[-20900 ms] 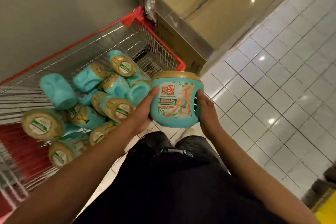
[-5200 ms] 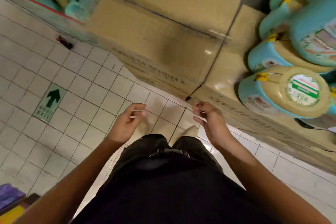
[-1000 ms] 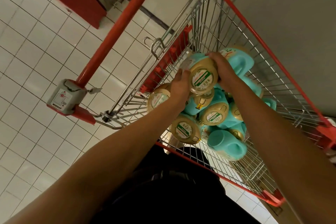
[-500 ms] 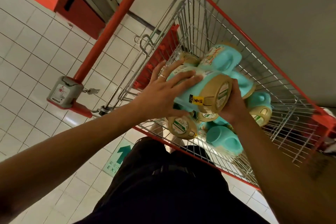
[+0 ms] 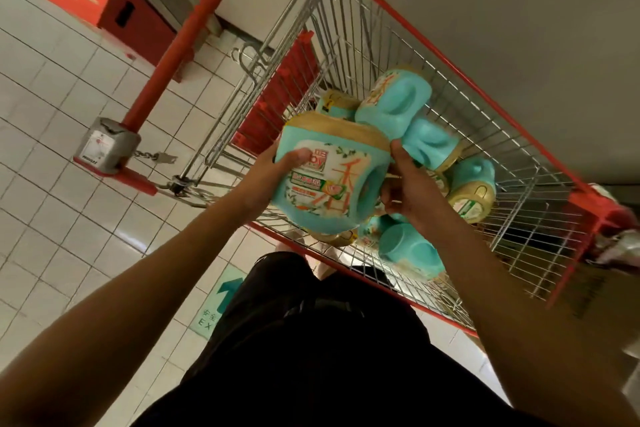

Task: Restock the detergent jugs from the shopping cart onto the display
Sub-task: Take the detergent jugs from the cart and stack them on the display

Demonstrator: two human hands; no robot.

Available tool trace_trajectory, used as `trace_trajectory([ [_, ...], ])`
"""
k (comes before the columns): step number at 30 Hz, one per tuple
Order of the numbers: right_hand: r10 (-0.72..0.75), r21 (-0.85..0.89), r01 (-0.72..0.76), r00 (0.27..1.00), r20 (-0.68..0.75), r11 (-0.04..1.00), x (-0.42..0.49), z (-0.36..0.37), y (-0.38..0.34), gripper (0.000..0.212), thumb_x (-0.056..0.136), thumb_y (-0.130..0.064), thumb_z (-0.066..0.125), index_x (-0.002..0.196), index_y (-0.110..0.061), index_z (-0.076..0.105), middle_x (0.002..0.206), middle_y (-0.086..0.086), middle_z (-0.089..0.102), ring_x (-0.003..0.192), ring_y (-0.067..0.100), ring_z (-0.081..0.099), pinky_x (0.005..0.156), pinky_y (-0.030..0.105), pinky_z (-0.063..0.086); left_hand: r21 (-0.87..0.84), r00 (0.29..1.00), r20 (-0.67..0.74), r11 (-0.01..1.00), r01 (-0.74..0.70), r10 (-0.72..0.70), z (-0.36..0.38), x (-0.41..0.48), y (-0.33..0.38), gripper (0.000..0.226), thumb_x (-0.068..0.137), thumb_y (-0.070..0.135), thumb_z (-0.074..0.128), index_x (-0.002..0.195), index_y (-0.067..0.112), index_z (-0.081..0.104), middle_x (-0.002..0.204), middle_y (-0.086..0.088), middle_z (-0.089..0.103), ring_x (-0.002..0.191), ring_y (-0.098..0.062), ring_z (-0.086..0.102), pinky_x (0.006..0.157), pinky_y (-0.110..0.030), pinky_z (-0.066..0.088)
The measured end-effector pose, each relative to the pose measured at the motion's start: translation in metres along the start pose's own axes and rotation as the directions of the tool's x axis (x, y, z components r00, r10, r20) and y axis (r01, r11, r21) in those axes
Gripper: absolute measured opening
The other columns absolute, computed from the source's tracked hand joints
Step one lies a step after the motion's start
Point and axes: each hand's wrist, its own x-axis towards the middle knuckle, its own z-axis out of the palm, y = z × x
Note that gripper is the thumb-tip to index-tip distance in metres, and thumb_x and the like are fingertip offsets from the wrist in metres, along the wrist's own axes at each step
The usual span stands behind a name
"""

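as left hand (image 5: 275, 166) and right hand (image 5: 412, 192) clasp one teal plastic tan-capped detergent jug (image 5: 329, 191) in curled grips, other jugs (image 5: 398, 104) lie at two o'clock in the red wire cart (image 5: 450, 57).

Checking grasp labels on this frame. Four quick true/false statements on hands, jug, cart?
1. The left hand and right hand both hold one teal detergent jug. True.
2. The shopping cart holds nothing else. False: several other jugs lie in it.
3. The held jug's label faces the camera. True.
4. The cart's push bar is blue. False: it is red.
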Motion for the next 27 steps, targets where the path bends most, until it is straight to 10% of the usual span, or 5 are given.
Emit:
trace_trajectory([
  [6,-0.248,0.054,0.261,0.951,-0.183,0.964,-0.023,0.024,0.011,0.061,0.096,-0.072,0.047,0.12,-0.023,0.075,0.114,0.006,0.079,0.108,0.026,0.075,0.098,0.051,0.059,-0.278,0.99,-0.037,0.953,0.12,-0.135,0.03,-0.031,-0.017,0.075,0.095,0.053,0.055,0.148,0.001,0.049,0.139,-0.028,0.064,0.128,-0.051,0.061,0.108,-0.063,0.049],
  [13,-0.25,0.209,0.246,0.968,-0.008,0.946,-0.045,0.029,0.033,0.04,0.106,-0.057,0.048,0.117,-0.031,0.077,0.119,0.001,0.079,0.107,0.019,0.076,0.082,0.038,0.063,-0.301,0.988,-0.098,0.95,0.083,-0.118,0.048,-0.052,-0.02,0.07,0.101,0.056,0.051,0.148,0.003,0.051,0.137,-0.024,0.067,0.129,-0.05,0.061,0.106,-0.061,0.053],
  [27,-0.21,0.33,0.275,0.953,-0.22,0.903,-0.093,0.047,0.087,0.06,0.09,-0.07,0.059,0.125,-0.022,0.073,0.122,0.008,0.076,0.114,0.032,0.072,0.1,0.062,0.056,-0.266,0.992,0.045,0.956,0.126,-0.118,0.039,-0.083,-0.029,0.071,0.092,0.069,0.055,0.14,0.017,0.061,0.133,-0.015,0.072,0.122,-0.036,0.069,0.092,-0.05,0.062],
])
